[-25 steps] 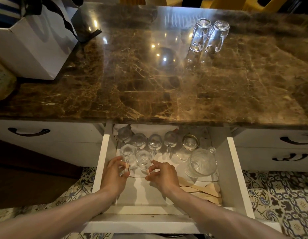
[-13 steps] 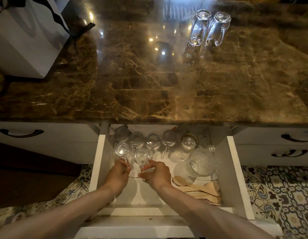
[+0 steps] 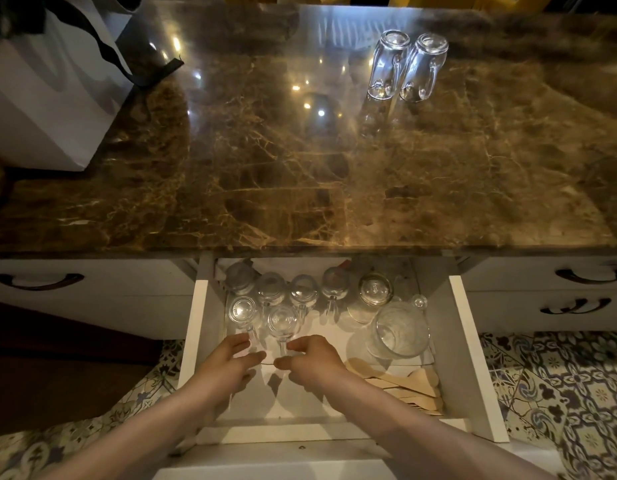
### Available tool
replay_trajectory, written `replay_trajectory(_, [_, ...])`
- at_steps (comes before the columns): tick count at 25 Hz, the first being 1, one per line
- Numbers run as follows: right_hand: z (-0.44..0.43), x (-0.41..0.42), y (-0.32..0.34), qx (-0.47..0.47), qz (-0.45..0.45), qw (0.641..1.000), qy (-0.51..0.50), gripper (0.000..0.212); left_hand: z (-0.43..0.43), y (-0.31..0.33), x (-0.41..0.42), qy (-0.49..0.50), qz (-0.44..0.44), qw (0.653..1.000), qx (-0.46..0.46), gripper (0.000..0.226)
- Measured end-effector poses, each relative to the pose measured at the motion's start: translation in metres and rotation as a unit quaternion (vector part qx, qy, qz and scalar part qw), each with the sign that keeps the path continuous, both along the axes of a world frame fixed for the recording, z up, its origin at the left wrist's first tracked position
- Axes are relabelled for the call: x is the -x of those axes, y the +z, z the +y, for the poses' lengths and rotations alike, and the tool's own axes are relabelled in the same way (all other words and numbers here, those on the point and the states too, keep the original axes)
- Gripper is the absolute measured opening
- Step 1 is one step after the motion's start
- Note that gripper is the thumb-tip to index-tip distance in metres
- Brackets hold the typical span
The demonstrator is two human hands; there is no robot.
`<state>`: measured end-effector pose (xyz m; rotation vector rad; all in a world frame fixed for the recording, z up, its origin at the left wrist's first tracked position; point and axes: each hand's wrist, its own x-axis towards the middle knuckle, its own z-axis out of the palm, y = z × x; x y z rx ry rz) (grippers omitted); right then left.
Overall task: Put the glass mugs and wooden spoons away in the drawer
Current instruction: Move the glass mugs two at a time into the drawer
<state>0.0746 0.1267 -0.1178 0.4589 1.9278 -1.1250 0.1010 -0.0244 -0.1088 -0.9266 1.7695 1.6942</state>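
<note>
Back-row mugs [image 3: 238, 278] sit half hidden under the countertop [image 3: 265, 188] — the white bag [image 3: 40, 109] is cut off at left.

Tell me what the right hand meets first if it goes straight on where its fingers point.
The handle of the front glass mug, right by the fingertips of the right hand; whether they already touch is unclear.

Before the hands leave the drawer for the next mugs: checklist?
1. Is the drawer pulled open: ok.
2. Standing on its floor, left front mug and right front mug: ok.
3. Handles released by left hand and right hand: cannot tell.
4. Bare floor near the front for more mugs: ok.
5. Are the wooden spoons inside: ok.
6. All mugs stowed: not ok, left counter mug and right counter mug stand on the countertop.
</note>
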Motion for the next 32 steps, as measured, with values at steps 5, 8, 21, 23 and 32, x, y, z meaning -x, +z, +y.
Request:
replay_trajectory(5, [0.017, -0.001, 0.029, 0.053, -0.002, 0.998, 0.016, 0.050, 0.002, 0.041, -0.005, -0.054, 0.042, 0.998, -0.013, 0.033])
replay_trajectory(8, [0.028, 0.000, 0.052, 0.070, 0.034, 0.996, 0.032, 0.040, 0.006, 0.067, -0.004, -0.103, 0.097, 0.990, -0.020, 0.023])
replay_trajectory(21, [0.092, 0.056, 0.152, 0.180, 0.295, 0.934, -0.087, 0.019, 0.027, 0.145, 0.062, -0.114, 0.347, 0.931, -0.014, 0.031])
replay_trajectory(23, [0.100, 0.072, 0.161, 0.192, 0.323, 0.920, -0.109, 0.018, 0.031, 0.148, 0.076, -0.104, 0.357, 0.928, -0.009, 0.027])
replay_trajectory(32, [0.116, 0.150, 0.184, 0.185, 0.401, 0.876, -0.194, 0.008, 0.067, 0.164, 0.146, -0.072, 0.379, 0.922, -0.003, 0.016])
